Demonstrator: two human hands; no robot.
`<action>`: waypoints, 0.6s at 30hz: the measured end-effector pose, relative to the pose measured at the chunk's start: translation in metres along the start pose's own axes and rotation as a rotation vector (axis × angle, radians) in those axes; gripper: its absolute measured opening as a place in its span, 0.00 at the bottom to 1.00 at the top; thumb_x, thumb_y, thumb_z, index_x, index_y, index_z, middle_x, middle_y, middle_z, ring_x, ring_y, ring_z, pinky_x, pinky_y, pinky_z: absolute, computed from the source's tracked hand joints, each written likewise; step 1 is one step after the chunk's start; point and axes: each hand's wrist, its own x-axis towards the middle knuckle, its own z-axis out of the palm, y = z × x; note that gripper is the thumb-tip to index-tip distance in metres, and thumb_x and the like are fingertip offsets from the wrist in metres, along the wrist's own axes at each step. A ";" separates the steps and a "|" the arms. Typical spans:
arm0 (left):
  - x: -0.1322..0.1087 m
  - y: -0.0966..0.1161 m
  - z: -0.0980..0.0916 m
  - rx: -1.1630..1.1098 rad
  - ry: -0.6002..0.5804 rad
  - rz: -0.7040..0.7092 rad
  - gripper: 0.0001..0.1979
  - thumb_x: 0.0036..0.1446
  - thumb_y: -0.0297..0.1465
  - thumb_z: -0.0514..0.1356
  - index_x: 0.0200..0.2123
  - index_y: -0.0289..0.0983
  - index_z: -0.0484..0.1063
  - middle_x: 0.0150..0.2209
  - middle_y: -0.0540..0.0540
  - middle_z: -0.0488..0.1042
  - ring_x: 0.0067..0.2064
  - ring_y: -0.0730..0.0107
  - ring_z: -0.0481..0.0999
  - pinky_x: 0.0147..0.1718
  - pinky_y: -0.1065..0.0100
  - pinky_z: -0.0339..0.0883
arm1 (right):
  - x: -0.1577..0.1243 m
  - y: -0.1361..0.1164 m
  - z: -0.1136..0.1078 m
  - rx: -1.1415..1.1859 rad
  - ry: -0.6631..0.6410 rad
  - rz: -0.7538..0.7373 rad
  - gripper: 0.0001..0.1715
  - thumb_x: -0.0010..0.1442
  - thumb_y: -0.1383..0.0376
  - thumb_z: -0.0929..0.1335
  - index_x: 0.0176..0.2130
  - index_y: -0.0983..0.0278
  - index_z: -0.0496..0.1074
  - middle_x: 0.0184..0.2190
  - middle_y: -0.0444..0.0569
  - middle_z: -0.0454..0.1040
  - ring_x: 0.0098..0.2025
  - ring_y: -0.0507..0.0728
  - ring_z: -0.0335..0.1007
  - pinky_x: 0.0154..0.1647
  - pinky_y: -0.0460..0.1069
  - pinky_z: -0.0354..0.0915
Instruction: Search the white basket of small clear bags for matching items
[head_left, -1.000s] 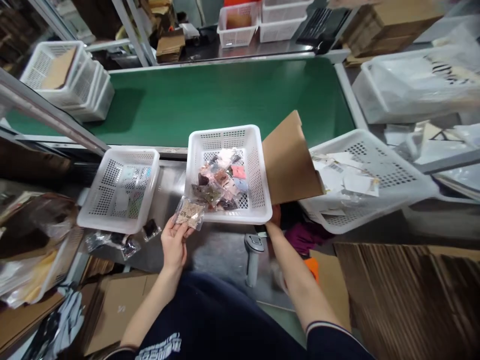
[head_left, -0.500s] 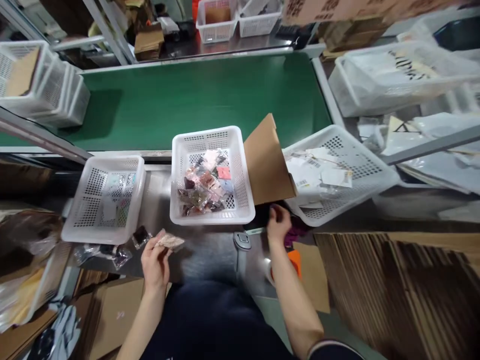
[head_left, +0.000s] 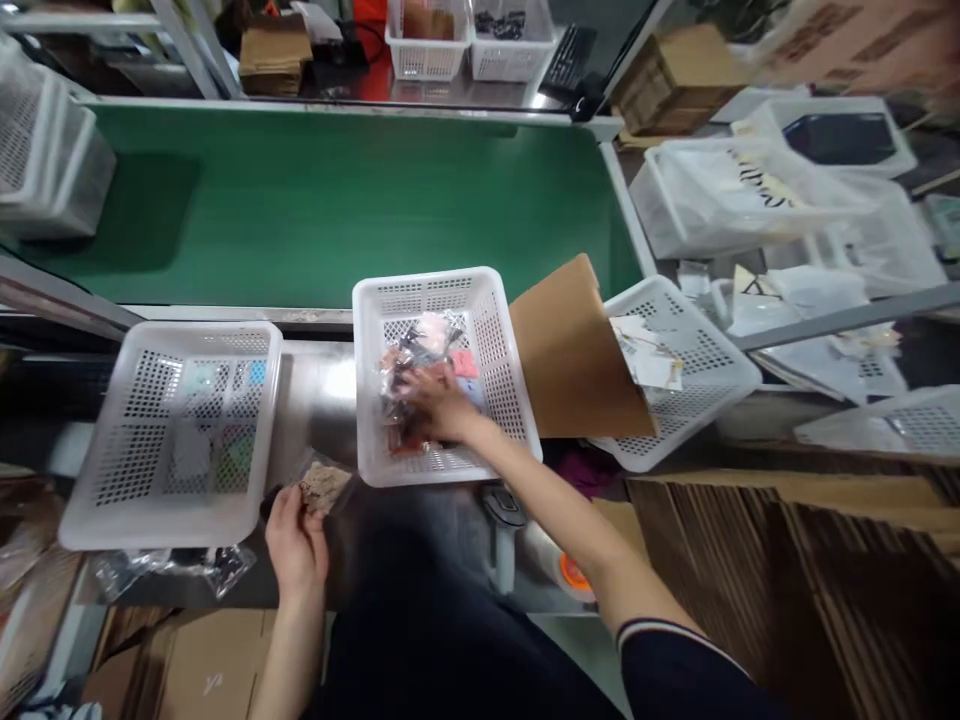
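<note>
My left hand (head_left: 295,540) pinches a small clear plastic packet with a speckled beige item (head_left: 324,487) inside, held over the metal table between two white baskets. My right hand (head_left: 444,405) reaches into the middle white basket (head_left: 517,400). Its fingers are apart and rest on a heap of clear-bagged small items (head_left: 433,332), some pink, some dark, some reddish. The fingertips are partly lost among the bags. On the left, another white basket (head_left: 124,480) contains a few flat packets (head_left: 238,455) in green, blue and white.
An open cardboard box (head_left: 577,350) leans between the middle basket and a tilted basket (head_left: 720,345) with labels. Behind runs a green conveyor belt (head_left: 360,190). A handheld scanner (head_left: 504,530) lies before me. Several flattened cartons (head_left: 720,560) stand at right; dark bagged items (head_left: 180,565) lie below the left basket.
My right hand has moved left from beside the cardboard box into the middle basket. My left hand still holds the beige packet, now turned flatter to view. The camera view has shifted.
</note>
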 end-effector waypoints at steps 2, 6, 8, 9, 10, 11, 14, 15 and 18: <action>0.022 0.000 -0.010 -0.010 0.040 0.009 0.22 0.40 0.37 0.80 0.32 0.36 0.74 0.30 0.57 0.76 0.30 0.79 0.74 0.27 0.78 0.68 | -0.004 0.038 -0.012 -0.105 0.033 0.200 0.30 0.67 0.59 0.73 0.65 0.63 0.74 0.76 0.60 0.52 0.78 0.80 0.42 0.73 0.85 0.38; 0.054 -0.005 -0.012 0.007 -0.012 -0.004 0.18 0.43 0.35 0.78 0.30 0.36 0.74 0.29 0.56 0.76 0.31 0.77 0.76 0.31 0.76 0.72 | -0.027 0.065 -0.036 -0.057 0.130 0.232 0.36 0.69 0.57 0.72 0.70 0.66 0.68 0.75 0.60 0.58 0.77 0.77 0.47 0.77 0.77 0.44; 0.060 -0.009 -0.002 0.019 -0.078 -0.037 0.17 0.43 0.35 0.79 0.30 0.36 0.76 0.30 0.54 0.78 0.34 0.75 0.78 0.33 0.75 0.73 | -0.032 0.050 -0.032 -0.004 0.151 0.114 0.38 0.70 0.54 0.70 0.72 0.66 0.66 0.75 0.61 0.56 0.78 0.77 0.45 0.76 0.79 0.43; 0.060 -0.011 0.006 0.025 -0.129 -0.069 0.17 0.42 0.35 0.80 0.31 0.36 0.78 0.33 0.52 0.81 0.37 0.72 0.79 0.35 0.74 0.74 | -0.032 0.039 -0.026 0.016 0.148 0.059 0.37 0.70 0.53 0.70 0.71 0.65 0.66 0.76 0.61 0.55 0.78 0.78 0.44 0.75 0.80 0.43; 0.057 -0.013 0.013 0.034 -0.188 -0.111 0.18 0.42 0.36 0.80 0.33 0.36 0.81 0.38 0.48 0.83 0.41 0.69 0.81 0.38 0.73 0.76 | -0.031 0.029 -0.018 0.031 0.130 -0.002 0.36 0.70 0.53 0.70 0.70 0.63 0.68 0.76 0.61 0.53 0.78 0.78 0.43 0.75 0.80 0.43; 0.053 -0.015 0.020 0.047 -0.248 -0.159 0.19 0.42 0.38 0.80 0.35 0.36 0.83 0.45 0.45 0.84 0.47 0.65 0.81 0.42 0.71 0.77 | -0.030 0.020 -0.008 0.037 0.094 -0.071 0.35 0.69 0.53 0.71 0.70 0.62 0.69 0.77 0.60 0.52 0.78 0.77 0.42 0.75 0.79 0.42; 0.034 -0.022 0.034 0.109 -0.397 -0.288 0.21 0.45 0.41 0.79 0.40 0.37 0.86 0.62 0.39 0.78 0.59 0.53 0.78 0.52 0.64 0.76 | -0.024 0.015 0.009 -0.013 -0.029 -0.204 0.36 0.68 0.53 0.73 0.70 0.59 0.69 0.77 0.57 0.51 0.78 0.74 0.44 0.76 0.77 0.41; 0.028 -0.025 0.035 0.124 -0.421 -0.320 0.20 0.47 0.41 0.79 0.41 0.37 0.86 0.64 0.39 0.78 0.60 0.52 0.77 0.54 0.62 0.76 | -0.022 0.020 0.008 -0.062 -0.022 -0.164 0.34 0.69 0.53 0.72 0.69 0.59 0.69 0.77 0.57 0.52 0.78 0.75 0.45 0.76 0.77 0.40; 0.013 -0.030 0.031 0.161 -0.440 -0.373 0.18 0.51 0.40 0.77 0.45 0.40 0.86 0.59 0.41 0.81 0.59 0.54 0.78 0.54 0.62 0.74 | -0.014 0.049 -0.014 -0.201 0.149 0.100 0.28 0.74 0.53 0.68 0.66 0.62 0.73 0.76 0.60 0.53 0.78 0.80 0.43 0.74 0.82 0.38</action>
